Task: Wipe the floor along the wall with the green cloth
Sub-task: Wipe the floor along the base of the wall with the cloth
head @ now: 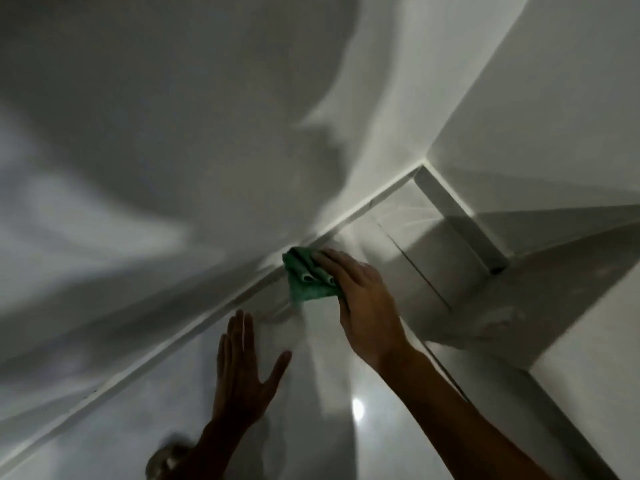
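Observation:
A crumpled green cloth (306, 276) lies on the glossy white floor (322, 427), right against the white skirting board (194, 327) at the foot of the wall (173, 133). My right hand (360, 299) presses flat on the cloth's right side, fingers pointing toward the wall. My left hand (242, 368) rests flat on the floor below and left of the cloth, fingers spread, holding nothing.
The skirting runs diagonally from lower left to a corner at upper right (424, 166), where a second wall (536, 98) and a white pillar (519, 306) stand. A floor joint (415, 268) crosses right of the cloth. A small round metallic object (166, 460) sits near my left wrist.

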Action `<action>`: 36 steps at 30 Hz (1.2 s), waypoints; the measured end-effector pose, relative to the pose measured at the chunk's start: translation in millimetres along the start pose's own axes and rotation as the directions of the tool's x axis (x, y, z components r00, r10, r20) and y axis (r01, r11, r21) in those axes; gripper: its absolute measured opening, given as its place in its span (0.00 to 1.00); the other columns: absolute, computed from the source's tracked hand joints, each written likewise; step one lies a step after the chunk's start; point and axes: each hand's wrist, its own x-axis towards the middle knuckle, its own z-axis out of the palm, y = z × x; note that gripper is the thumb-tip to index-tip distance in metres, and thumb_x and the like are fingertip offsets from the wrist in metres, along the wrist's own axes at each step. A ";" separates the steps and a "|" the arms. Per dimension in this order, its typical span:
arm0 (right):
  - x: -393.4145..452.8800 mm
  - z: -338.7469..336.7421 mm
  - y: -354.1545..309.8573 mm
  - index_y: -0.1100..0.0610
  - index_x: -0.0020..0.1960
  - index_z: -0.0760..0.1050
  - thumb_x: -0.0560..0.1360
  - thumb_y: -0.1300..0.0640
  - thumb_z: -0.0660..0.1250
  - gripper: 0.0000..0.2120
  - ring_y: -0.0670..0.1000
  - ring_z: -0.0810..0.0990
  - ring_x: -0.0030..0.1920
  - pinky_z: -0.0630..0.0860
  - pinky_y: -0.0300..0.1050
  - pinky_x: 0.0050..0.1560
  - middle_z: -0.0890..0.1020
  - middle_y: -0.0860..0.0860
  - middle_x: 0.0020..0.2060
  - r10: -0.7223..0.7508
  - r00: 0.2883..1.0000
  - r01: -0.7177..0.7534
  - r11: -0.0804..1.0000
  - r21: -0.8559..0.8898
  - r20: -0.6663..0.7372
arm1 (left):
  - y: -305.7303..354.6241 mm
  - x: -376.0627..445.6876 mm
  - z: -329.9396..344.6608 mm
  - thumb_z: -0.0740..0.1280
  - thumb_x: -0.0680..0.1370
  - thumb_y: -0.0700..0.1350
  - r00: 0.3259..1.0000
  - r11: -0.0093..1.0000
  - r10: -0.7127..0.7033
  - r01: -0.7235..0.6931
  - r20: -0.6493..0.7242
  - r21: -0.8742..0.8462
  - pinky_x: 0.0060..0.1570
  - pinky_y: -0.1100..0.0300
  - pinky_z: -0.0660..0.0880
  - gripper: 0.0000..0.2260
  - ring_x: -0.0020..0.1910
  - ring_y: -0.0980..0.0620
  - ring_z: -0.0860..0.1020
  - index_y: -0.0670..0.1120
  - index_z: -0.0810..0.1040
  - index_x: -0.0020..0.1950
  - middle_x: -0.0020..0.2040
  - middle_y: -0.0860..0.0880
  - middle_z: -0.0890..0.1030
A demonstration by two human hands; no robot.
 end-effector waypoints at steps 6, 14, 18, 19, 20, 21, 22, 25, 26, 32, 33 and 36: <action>-3.1 137.2 68.6 0.43 0.88 0.50 0.88 0.55 0.59 0.33 0.57 0.49 0.89 0.55 0.68 0.86 0.52 0.48 0.89 -0.167 0.924 0.213 0.972 -0.103 0.343 | -54.0 8.1 50.5 0.48 0.84 0.74 0.990 0.994 0.020 -0.005 -0.143 0.105 0.85 0.50 0.53 0.49 0.83 0.37 0.67 0.32 0.70 0.82 0.83 0.32 0.70; -19.8 200.6 110.9 0.41 0.87 0.54 0.84 0.42 0.63 0.35 0.56 0.46 0.89 0.46 0.56 0.88 0.53 0.47 0.89 -0.262 0.938 0.290 0.952 -0.101 0.228 | -100.5 15.4 76.2 0.63 0.76 0.56 0.946 0.961 0.183 -0.114 -0.268 0.253 0.80 0.40 0.62 0.38 0.85 0.42 0.64 0.35 0.73 0.81 0.84 0.36 0.69; -15.9 207.7 96.0 0.41 0.86 0.60 0.81 0.40 0.62 0.34 0.58 0.47 0.89 0.45 0.61 0.88 0.58 0.49 0.88 -0.170 0.959 0.212 0.961 -0.177 0.227 | -104.1 13.1 82.3 0.63 0.77 0.55 0.937 0.958 0.200 -0.127 -0.286 0.256 0.83 0.37 0.59 0.39 0.88 0.42 0.61 0.36 0.68 0.84 0.88 0.37 0.64; -11.7 211.3 89.7 0.42 0.85 0.62 0.81 0.40 0.61 0.33 0.59 0.49 0.89 0.47 0.64 0.88 0.61 0.50 0.87 -0.176 0.952 0.224 0.958 -0.178 0.250 | -103.8 12.4 82.6 0.63 0.78 0.55 0.937 0.957 0.204 -0.129 -0.285 0.260 0.84 0.36 0.58 0.39 0.88 0.42 0.60 0.36 0.67 0.85 0.88 0.37 0.63; -7.3 215.7 84.2 0.43 0.85 0.64 0.81 0.40 0.61 0.32 0.60 0.52 0.89 0.49 0.66 0.88 0.63 0.51 0.86 -0.197 0.942 0.251 0.952 -0.178 0.271 | -103.9 11.5 83.2 0.63 0.78 0.55 0.936 0.954 0.209 -0.131 -0.284 0.269 0.84 0.36 0.57 0.39 0.89 0.42 0.59 0.37 0.66 0.86 0.89 0.38 0.62; -2.4 220.9 80.7 0.43 0.84 0.66 0.81 0.41 0.61 0.31 0.61 0.54 0.88 0.51 0.67 0.87 0.66 0.52 0.85 -0.228 0.930 0.287 0.941 -0.182 0.287 | -104.3 11.4 84.3 0.63 0.78 0.55 0.935 0.951 0.210 -0.128 -0.285 0.281 0.85 0.36 0.57 0.39 0.89 0.42 0.59 0.37 0.65 0.86 0.89 0.38 0.62; 2.1 225.6 80.2 0.44 0.84 0.66 0.82 0.41 0.61 0.31 0.61 0.56 0.88 0.52 0.67 0.87 0.67 0.53 0.85 -0.258 0.917 0.323 0.928 -0.188 0.304 | -104.6 11.1 85.7 0.63 0.78 0.55 0.935 0.950 0.208 -0.122 -0.288 0.289 0.85 0.36 0.56 0.40 0.89 0.42 0.58 0.37 0.64 0.87 0.89 0.39 0.61; 9.1 227.7 93.3 0.43 0.86 0.61 0.84 0.40 0.58 0.31 0.60 0.56 0.88 0.52 0.65 0.87 0.65 0.53 0.86 -0.333 0.879 0.423 0.875 -0.237 0.340 | -107.3 10.3 88.0 0.63 0.78 0.55 0.933 0.952 0.205 -0.120 -0.295 0.282 0.87 0.38 0.54 0.41 0.90 0.42 0.57 0.38 0.61 0.88 0.91 0.41 0.57; 11.5 224.0 101.1 0.43 0.86 0.60 0.85 0.40 0.57 0.30 0.59 0.56 0.88 0.53 0.63 0.87 0.65 0.52 0.86 -0.360 0.869 0.453 0.854 -0.255 0.339 | -108.4 10.7 88.1 0.63 0.79 0.55 0.932 0.953 0.206 -0.122 -0.297 0.278 0.87 0.38 0.54 0.41 0.90 0.42 0.56 0.39 0.60 0.89 0.91 0.42 0.56; 23.4 203.4 125.1 0.43 0.84 0.66 0.84 0.42 0.58 0.29 0.58 0.55 0.88 0.56 0.67 0.86 0.66 0.50 0.85 -0.219 0.955 0.273 0.912 -0.305 0.201 | -110.5 9.1 87.8 0.63 0.79 0.56 0.940 0.959 0.190 -0.116 -0.282 0.259 0.89 0.41 0.49 0.42 0.91 0.43 0.54 0.41 0.56 0.90 0.92 0.43 0.54; 20.9 209.4 119.7 0.44 0.83 0.66 0.83 0.41 0.59 0.30 0.59 0.54 0.88 0.55 0.68 0.86 0.65 0.51 0.86 -0.182 0.966 0.231 0.927 -0.296 0.183 | -110.6 9.3 87.7 0.63 0.79 0.56 0.940 0.960 0.187 -0.113 -0.284 0.258 0.90 0.43 0.48 0.42 0.91 0.43 0.54 0.41 0.56 0.90 0.92 0.43 0.54; 10.9 229.4 96.5 0.45 0.84 0.65 0.81 0.33 0.58 0.34 0.61 0.52 0.89 0.50 0.70 0.86 0.63 0.54 0.86 -0.087 0.988 0.119 0.955 -0.271 0.127 | -106.7 9.7 85.8 0.63 0.80 0.56 0.941 0.972 0.158 -0.095 -0.301 0.213 0.90 0.45 0.47 0.41 0.91 0.44 0.53 0.41 0.57 0.90 0.92 0.43 0.55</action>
